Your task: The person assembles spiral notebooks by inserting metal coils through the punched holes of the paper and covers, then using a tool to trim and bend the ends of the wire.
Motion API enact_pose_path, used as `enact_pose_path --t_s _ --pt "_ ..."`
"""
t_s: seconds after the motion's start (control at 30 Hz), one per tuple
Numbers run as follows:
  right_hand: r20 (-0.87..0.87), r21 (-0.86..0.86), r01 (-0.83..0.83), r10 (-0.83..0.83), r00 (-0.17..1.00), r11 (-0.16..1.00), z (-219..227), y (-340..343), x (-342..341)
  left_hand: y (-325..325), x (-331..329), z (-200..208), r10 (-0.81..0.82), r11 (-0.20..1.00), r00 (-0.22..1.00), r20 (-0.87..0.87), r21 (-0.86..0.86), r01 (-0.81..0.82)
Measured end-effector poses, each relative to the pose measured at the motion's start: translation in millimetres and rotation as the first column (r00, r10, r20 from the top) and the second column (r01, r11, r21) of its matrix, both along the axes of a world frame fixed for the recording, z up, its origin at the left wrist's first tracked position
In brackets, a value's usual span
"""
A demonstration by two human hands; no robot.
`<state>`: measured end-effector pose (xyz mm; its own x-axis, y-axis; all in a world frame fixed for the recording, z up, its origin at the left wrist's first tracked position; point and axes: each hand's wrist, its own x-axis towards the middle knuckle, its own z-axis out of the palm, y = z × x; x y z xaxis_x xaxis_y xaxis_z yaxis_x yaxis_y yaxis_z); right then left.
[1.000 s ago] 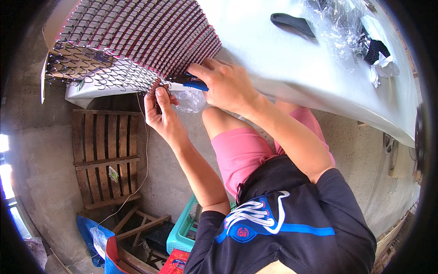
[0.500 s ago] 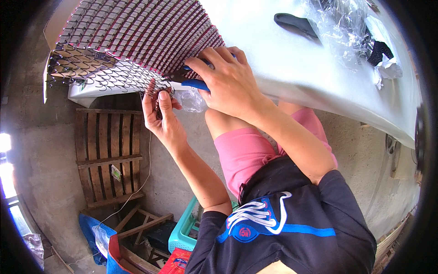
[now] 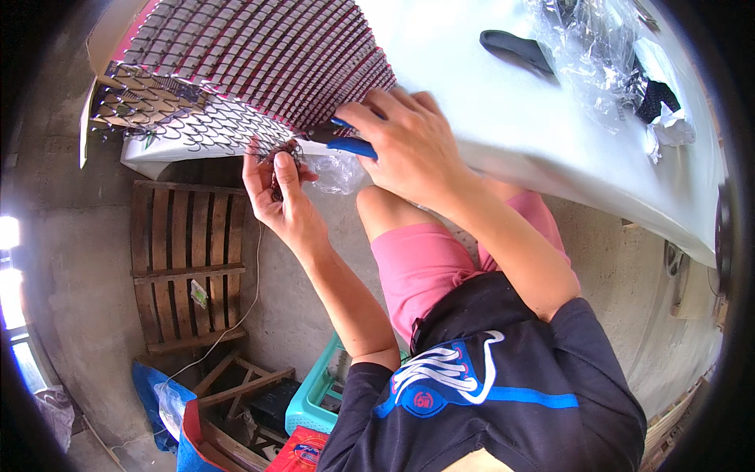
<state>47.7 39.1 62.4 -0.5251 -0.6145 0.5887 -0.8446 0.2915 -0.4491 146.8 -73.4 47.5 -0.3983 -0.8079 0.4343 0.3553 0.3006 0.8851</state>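
A woven mesh sheet (image 3: pixel 259 59) of dark wire with red and pale strips spreads over the left of the table. Open wire loops (image 3: pixel 216 130) hang along its near edge. My right hand (image 3: pixel 413 145) is wrapped round blue-handled pliers (image 3: pixel 352 146), whose dark jaws point left at the mesh's near corner. Just below the jaws, my left hand (image 3: pixel 287 197) pinches a small bundle of brownish wire (image 3: pixel 283 161) between thumb and fingers. Whether the jaws grip a wire is too small to tell.
A white-covered table (image 3: pixel 456 63) carries a black strap-like piece (image 3: pixel 515 51) and crumpled clear plastic (image 3: pixel 590 63) at far right. Below it, a slatted wooden frame (image 3: pixel 189 267) leans on the wall. A turquoise plastic stool (image 3: pixel 314 393) stands beside my left arm.
The mesh and both hands appear slightly farther right, with the pliers a little lower. Both holds stay the same.
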Motion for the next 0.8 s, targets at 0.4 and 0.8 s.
enact_pose_path --t_s 0.4,0.8 --pt "-0.123 -0.024 0.075 -0.077 0.989 0.997 8 -2 -1 -3 7 6 -0.082 0.996 0.996 -0.019 0.036 0.082" --pt "-0.030 -0.007 0.015 -0.015 0.999 1.000 3 -10 0 -4 5 7 -0.123 0.989 0.992 -0.016 0.078 0.124"
